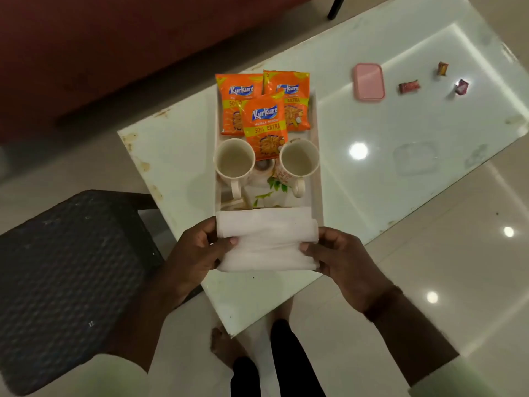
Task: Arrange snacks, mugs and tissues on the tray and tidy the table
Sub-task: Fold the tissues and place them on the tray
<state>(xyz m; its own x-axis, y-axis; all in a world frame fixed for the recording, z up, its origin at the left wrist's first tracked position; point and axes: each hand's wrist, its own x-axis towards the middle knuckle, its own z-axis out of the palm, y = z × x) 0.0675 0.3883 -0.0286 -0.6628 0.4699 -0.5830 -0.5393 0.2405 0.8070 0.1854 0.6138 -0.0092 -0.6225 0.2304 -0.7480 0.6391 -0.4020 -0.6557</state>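
While left hand (197, 250) and right hand (340, 253) pinch soft white tissue (267, 242), glossy orange packets (264, 124), round mugs (234, 160)

- The tray (317, 196) is the landmark; its far end is filled by three overlapping snack packets (264, 124), no bare floor between them.
- Mid-tray, two mugs (234, 161) stand side by side, only a narrow gap between them, partly covered by the front packet.
- The tray's near end is overhung by a tissue (266, 242) held at both ends by the left hand (197, 253) and right hand (343, 259).
- Right of the tray the table (357, 181) lies bare; a pink lid (368, 81) and three wrapped sweets (409, 87) sit well off, far right.
- Left of the tray, a bare strip, then a dark chair (71, 267).
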